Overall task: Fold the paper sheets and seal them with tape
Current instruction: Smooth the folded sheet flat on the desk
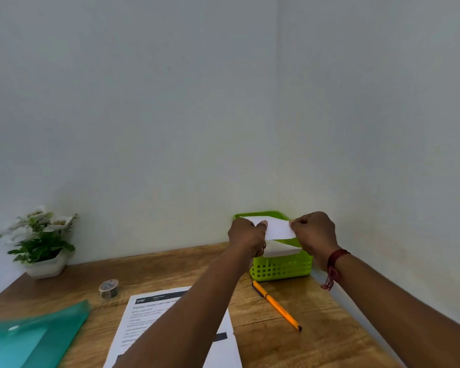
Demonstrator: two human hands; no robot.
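the folded paper is up in the air, a small white strip held just above the green basket in the far corner of the bench. the left hand pinches its left end and the right hand its right end, fingers curled tight onto the paper, the strip stretched between them. i can't tell from here whether any tape is on it.

what could go wrong: held only by its ends, the strip could spring open if either pinch slackens, and dropped in unsealed the fold would likely loosen. a careless release might also catch the basket's rim and tip it out onto the bench.

inside the basket something flat and white shows, likely more paper; how many pieces i cannot say. further out lie a tape roll, a printed sheet under the forearms, an orange pen near the basket, a teal folder and a potted plant.
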